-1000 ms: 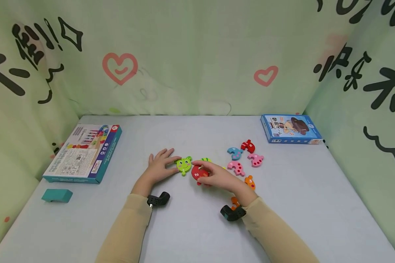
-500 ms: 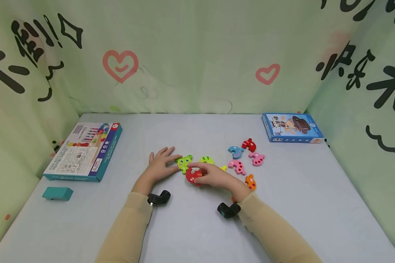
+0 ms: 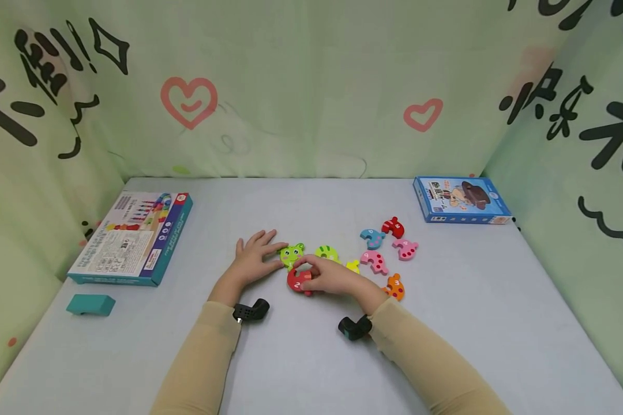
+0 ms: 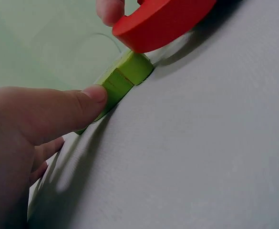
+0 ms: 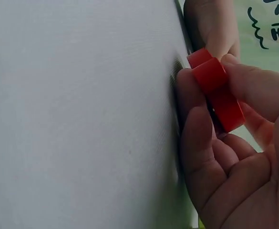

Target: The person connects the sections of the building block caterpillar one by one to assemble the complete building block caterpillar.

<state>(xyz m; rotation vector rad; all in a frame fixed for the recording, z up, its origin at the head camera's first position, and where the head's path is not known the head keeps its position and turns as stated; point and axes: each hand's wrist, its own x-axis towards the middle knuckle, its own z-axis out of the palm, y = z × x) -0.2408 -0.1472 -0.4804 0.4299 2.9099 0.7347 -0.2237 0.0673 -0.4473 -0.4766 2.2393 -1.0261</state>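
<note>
A green frog-face block (image 3: pixel 292 253) lies flat on the white table, held at its left side by the thumb and index finger of my left hand (image 3: pixel 252 262). The left wrist view shows that thumb against the edge of the green block (image 4: pixel 118 86). My right hand (image 3: pixel 332 276) pinches a curved red block (image 3: pixel 297 281) between thumb and fingers, just below and right of the frog face. In the left wrist view, the red block (image 4: pixel 165 24) is tilted, with a shadow beneath it. A green striped block (image 3: pixel 326 252) and a yellow block (image 3: pixel 353 266) lie beyond the right hand.
Pink, blue, red and orange blocks, such as a spotted pink block (image 3: pixel 374 261) and an orange block (image 3: pixel 394 287), lie to the right. A large box (image 3: pixel 130 239) and a teal block (image 3: pixel 90 305) are at left. A blue box (image 3: pixel 462 200) sits back right.
My right hand has moved left and slightly toward me with the red block, and the red block has turned. The striped and yellow blocks show more fully. My left hand stays at the frog-face block.
</note>
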